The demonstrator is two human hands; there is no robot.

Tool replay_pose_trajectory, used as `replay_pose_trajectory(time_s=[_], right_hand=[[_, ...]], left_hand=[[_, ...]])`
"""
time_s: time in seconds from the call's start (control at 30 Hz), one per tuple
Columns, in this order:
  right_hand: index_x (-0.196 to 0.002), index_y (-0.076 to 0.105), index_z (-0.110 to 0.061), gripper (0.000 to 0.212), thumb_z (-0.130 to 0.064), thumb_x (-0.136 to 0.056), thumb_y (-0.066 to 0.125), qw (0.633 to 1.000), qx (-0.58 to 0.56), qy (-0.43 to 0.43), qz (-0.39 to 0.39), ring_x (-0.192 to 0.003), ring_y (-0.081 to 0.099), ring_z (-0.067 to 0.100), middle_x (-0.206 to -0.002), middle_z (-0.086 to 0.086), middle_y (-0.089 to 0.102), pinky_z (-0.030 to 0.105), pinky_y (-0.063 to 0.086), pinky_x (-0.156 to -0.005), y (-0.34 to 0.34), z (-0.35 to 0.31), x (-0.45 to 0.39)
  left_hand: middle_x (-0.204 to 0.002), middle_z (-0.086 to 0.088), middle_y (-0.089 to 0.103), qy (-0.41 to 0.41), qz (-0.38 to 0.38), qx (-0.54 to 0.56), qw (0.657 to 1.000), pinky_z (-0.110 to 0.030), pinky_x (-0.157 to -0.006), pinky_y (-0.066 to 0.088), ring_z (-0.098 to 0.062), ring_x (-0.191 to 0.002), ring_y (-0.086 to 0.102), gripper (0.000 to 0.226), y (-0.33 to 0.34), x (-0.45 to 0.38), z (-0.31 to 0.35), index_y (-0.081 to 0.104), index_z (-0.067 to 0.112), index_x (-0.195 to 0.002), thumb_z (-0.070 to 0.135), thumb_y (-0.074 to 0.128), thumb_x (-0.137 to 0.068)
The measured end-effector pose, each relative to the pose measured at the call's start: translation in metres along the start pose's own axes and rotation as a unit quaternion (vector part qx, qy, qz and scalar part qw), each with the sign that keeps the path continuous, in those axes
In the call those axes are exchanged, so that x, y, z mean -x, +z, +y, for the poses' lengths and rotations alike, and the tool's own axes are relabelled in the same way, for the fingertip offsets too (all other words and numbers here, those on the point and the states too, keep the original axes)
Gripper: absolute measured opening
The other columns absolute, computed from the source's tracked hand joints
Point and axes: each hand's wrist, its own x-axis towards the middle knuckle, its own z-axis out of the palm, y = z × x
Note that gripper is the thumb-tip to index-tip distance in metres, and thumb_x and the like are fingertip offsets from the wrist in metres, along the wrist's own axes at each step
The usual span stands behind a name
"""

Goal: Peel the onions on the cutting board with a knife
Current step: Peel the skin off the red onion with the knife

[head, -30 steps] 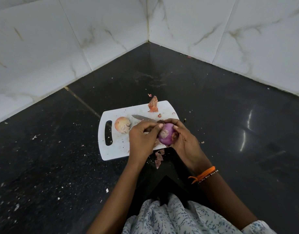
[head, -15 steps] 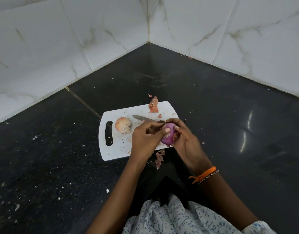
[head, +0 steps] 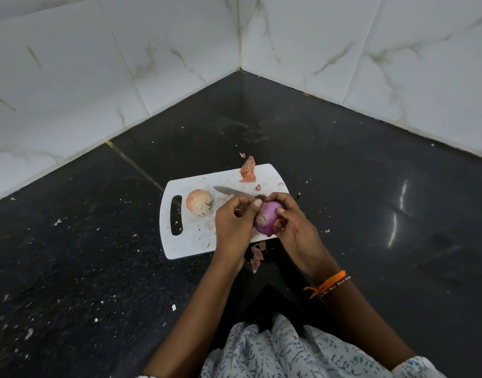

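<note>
Both hands hold a peeled purple onion (head: 267, 218) just above the right front part of the white cutting board (head: 196, 241). My right hand (head: 294, 226) curls round its right side and top. My left hand (head: 231, 225) grips its left side, thumb lying across the top near the pale root end. A knife (head: 231, 191) lies on the board behind the hands with its blade pointing left and its handle mostly hidden by my fingers. A second onion (head: 198, 202), still in tan skin, sits on the board near the handle slot.
A large piece of orange skin (head: 248, 171) lies at the board's far edge. Smaller peel scraps (head: 257, 255) lie on the black counter (head: 370, 200) in front of the board. Marble-tiled walls (head: 152, 64) meet in a corner behind.
The purple onion has been turned a little between my hands, and my left thumb has shifted across it. The knife and the tan onion have stayed in place.
</note>
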Motion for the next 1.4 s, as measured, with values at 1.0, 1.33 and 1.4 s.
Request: replay_pose_trajectory(time_s=[1.0,1.33,1.4], right_hand=[[-0.100,0.061,-0.013,0.029,-0.013,-0.080,0.040,1.000,-0.009,0.006,-0.021,-0.096,0.057,0.014,-0.101,0.001,0.061,0.027,0.052,-0.078,-0.006,0.002,-0.002],[-0.101,0.056,-0.011,0.027,-0.015,-0.080,0.040,0.999,0.016,0.032,-0.038,-0.095,0.057,0.015,-0.106,0.007,0.055,0.031,0.054,-0.074,-0.003,-0.003,0.000],[-0.101,0.056,-0.011,0.026,-0.015,-0.081,0.040,0.999,0.010,0.036,-0.037,-0.095,0.057,0.016,-0.108,0.008,0.053,0.031,0.056,-0.074,-0.002,-0.003,0.000]], left_hand=[[-0.101,0.009,0.053,0.206,-0.214,-0.185,0.937,-0.016,-0.078,0.049,-0.004,-0.097,0.056,0.019,-0.031,-0.002,0.002,0.061,0.021,-0.089,0.007,0.067,-0.077],[-0.085,0.017,0.060,0.267,-0.158,-0.213,0.926,-0.024,-0.070,0.055,-0.003,-0.082,0.060,0.018,-0.035,-0.006,0.003,0.064,0.018,-0.078,0.002,0.071,-0.070],[-0.084,0.015,0.062,0.261,-0.145,-0.207,0.932,-0.021,-0.069,0.054,-0.003,-0.080,0.061,0.018,-0.035,-0.006,0.001,0.065,0.017,-0.079,0.001,0.071,-0.073]])
